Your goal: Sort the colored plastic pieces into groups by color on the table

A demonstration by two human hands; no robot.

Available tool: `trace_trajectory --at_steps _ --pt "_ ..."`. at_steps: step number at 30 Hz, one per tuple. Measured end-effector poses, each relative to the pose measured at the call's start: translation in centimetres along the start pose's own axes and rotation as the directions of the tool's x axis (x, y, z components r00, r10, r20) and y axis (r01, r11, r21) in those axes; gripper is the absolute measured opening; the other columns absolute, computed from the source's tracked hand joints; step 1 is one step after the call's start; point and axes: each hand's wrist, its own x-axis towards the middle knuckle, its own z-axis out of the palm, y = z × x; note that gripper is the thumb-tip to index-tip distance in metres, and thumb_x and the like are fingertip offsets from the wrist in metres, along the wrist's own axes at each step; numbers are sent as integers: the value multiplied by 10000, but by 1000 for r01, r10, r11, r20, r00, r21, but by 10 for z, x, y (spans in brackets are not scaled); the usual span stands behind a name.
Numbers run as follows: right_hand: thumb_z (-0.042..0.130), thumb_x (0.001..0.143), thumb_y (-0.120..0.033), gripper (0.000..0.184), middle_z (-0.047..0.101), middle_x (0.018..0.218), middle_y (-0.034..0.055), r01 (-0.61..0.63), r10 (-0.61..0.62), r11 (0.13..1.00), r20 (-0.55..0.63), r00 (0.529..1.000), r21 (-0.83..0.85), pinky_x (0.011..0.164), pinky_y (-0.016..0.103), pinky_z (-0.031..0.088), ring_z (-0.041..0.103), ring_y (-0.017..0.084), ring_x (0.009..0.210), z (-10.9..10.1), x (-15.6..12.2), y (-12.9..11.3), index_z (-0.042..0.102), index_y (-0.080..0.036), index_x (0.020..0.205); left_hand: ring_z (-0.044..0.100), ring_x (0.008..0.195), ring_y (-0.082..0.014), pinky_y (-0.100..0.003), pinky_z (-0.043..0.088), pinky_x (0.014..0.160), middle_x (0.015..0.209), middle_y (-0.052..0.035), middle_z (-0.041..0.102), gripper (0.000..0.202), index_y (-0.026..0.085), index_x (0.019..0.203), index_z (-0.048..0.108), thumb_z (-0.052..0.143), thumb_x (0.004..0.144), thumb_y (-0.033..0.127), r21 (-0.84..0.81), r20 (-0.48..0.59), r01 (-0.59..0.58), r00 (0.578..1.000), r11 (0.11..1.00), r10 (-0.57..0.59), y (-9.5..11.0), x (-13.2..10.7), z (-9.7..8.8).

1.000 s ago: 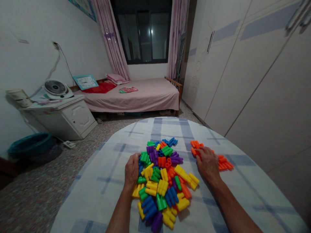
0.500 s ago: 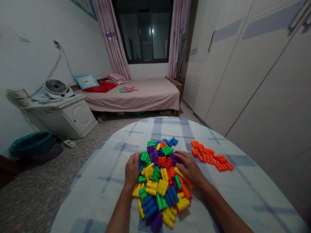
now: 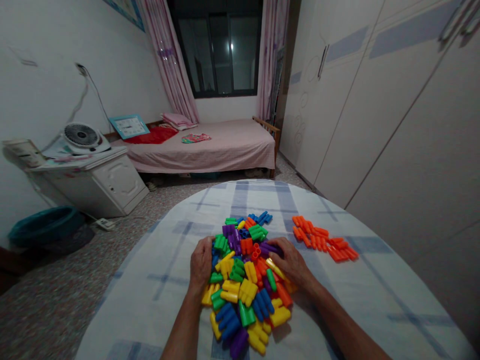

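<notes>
A heap of plastic interlocking bricks [image 3: 243, 280] in green, yellow, blue, purple and orange lies on a round table under a checked cloth [image 3: 150, 300]. My left hand [image 3: 201, 263] rests against the heap's left side, its fingers on green and blue bricks. My right hand [image 3: 291, 261] lies on the right side, over purple and yellow bricks. Neither hand shows a brick lifted or gripped. A separate group of orange bricks [image 3: 322, 241] lies on the cloth to the right of my right hand, apart from the heap.
Tall cream wardrobe doors [image 3: 393, 125] stand close along the table's right side. Beyond the table's far edge are a pink bed [image 3: 202, 157] and a window. To the left, a white cabinet [image 3: 120, 182] bears a fan [image 3: 81, 136], and a teal basin [image 3: 45, 226] sits on the floor.
My right hand has moved left, off the orange bricks and onto the heap's right side. The orange group now shows fully. My left hand has stayed at the heap, and the view has shifted slightly.
</notes>
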Motion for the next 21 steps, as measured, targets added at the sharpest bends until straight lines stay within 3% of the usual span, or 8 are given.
trace_trajectory --at_steps 11,21 --pt "479 793 -237 181 611 924 37 -32 27 996 -67 997 -88 783 318 463 582 177 851 -1 1 -4 595 -212 930 586 952 -204 -337 438 875 975 -76 661 435 185 936 649 338 877 484 -8 7 -4 1000 1000 4 1 1 0" --pt "414 859 -286 252 636 1000 67 -76 51 985 -159 986 -158 865 356 449 580 199 946 -1 2 9 600 -195 1002 589 953 -206 -338 445 868 974 -80 661 447 180 938 650 332 877 488 -6 -2 4 1000 1000 -4 4 0 0"
